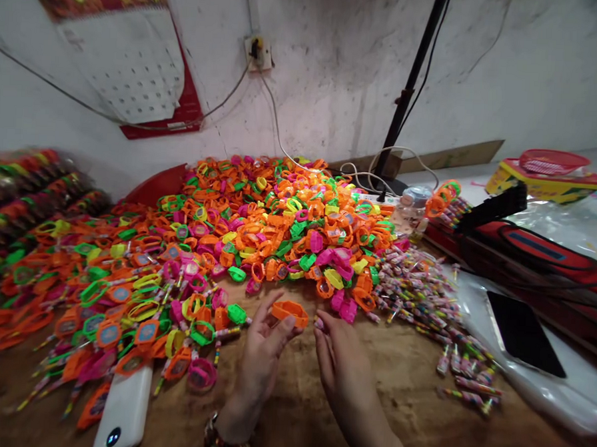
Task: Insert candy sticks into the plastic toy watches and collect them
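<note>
Loop of smooth orange plastic (289, 308) in left hand (260, 356)

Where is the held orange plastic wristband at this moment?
In the head view, below centre, the orange plastic wristband is pinched in the left hand, just left of the right hand.

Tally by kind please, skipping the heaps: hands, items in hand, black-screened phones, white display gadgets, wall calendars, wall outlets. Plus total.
Hands: 2 (left hand, right hand)
Orange band, in left: 1
Small pale piece, in right: 1
Black-screened phone: 1
White display gadget: 1
Wall calendar: 1
Wall outlet: 1
Total: 8
</note>
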`<state>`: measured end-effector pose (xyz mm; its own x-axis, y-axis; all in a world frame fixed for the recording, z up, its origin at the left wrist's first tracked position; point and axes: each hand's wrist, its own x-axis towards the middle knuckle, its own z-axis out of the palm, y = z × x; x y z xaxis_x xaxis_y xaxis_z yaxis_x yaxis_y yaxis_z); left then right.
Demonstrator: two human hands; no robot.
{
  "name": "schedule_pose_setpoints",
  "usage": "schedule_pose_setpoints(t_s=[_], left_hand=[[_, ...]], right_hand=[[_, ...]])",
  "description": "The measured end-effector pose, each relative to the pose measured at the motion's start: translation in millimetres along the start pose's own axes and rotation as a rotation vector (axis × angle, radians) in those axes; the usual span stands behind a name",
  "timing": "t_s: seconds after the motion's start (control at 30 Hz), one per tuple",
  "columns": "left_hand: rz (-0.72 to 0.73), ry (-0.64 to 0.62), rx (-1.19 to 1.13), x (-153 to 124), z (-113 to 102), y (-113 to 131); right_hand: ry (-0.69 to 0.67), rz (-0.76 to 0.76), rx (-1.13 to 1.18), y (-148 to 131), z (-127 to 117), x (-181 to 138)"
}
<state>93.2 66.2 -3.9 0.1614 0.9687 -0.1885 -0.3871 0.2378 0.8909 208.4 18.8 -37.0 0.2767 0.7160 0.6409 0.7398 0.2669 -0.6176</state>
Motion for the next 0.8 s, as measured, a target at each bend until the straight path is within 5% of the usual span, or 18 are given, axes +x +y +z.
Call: schedule_pose_setpoints(t_s=[0.5, 0.67, 0.8], left_hand=[[0.146, 0.046, 0.34, -10, -4, -23], [0.064, 0.037, 0.426, -5, -14, -35], [0.048, 0.067, 0.545, 1, -22, -48]], right_hand=[[-0.002, -0.451, -0.554, 28, 7, -18], [-0.199, -0.476, -0.652, 23, 0, -18], [-0.134, -0.448, -0.555, 28, 11, -23]])
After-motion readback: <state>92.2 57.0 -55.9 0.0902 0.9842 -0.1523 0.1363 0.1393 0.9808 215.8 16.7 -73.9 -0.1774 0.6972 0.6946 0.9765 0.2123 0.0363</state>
